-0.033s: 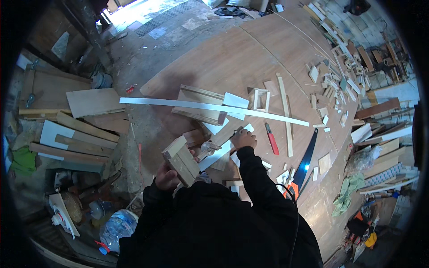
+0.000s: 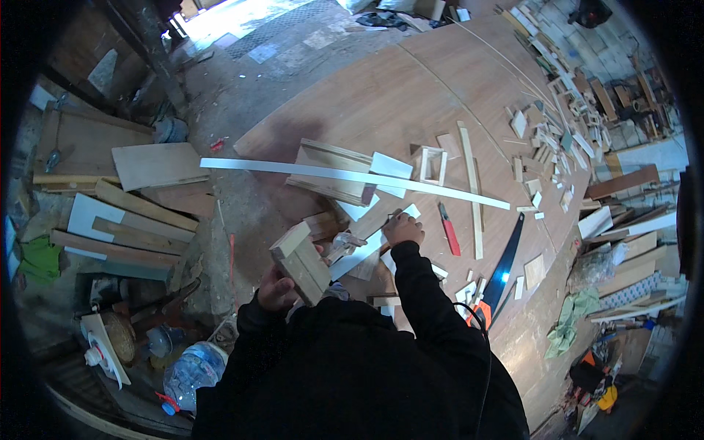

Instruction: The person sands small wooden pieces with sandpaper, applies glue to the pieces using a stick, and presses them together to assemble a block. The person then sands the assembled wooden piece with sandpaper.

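Observation:
My left hand (image 2: 276, 290) grips a small box-like piece of pale wood (image 2: 304, 265) by its near left side, holding it tilted close to my body. Over a white board strip (image 2: 361, 254) my right hand (image 2: 404, 229) is closed, fingers curled. A small dark thing shows at its fingertips, too small to name. Between the hands lies a crumpled, clear plastic-looking item (image 2: 345, 244). Right of my right hand rests a red knife (image 2: 449, 232). Farther right is a handsaw (image 2: 506, 265) with an orange handle.
A long white strip (image 2: 293, 171) crosses a wooden channel-shaped box (image 2: 330, 152). Beyond my right hand stands a small open wooden frame (image 2: 431, 164). Several offcuts (image 2: 546, 147) litter the table's (image 2: 367, 95) right side. Boards (image 2: 158, 167) and a large water bottle (image 2: 192, 376) are at left.
The whole view has shifted very slightly. Both hands and the wooden piece keep practically the same places.

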A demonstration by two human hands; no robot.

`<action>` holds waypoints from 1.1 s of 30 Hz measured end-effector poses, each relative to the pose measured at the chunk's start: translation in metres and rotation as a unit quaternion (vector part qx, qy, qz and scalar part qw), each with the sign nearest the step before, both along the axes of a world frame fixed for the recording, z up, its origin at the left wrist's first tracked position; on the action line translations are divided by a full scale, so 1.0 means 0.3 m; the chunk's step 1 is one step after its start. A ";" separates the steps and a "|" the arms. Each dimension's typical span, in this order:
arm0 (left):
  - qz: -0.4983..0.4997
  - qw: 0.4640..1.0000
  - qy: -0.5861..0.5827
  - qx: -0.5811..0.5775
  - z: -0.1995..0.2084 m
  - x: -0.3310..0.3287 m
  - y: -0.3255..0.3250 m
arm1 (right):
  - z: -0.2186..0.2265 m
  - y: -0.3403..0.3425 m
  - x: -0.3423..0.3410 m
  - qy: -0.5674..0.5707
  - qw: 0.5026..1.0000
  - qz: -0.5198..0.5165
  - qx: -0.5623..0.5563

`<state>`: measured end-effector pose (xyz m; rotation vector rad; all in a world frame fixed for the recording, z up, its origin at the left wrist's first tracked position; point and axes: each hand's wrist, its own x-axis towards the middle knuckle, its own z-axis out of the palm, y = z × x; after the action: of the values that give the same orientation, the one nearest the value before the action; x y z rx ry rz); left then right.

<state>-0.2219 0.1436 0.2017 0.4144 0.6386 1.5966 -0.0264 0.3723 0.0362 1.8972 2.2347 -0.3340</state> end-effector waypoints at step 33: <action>0.316 0.798 0.369 0.356 0.132 0.325 0.213 | 1.005 -0.395 0.021 0.803 0.594 0.037 -0.038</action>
<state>-0.1245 0.2074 0.2414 1.5799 0.7765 2.3114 -0.0200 0.2539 0.3376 1.2780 2.6973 -3.0056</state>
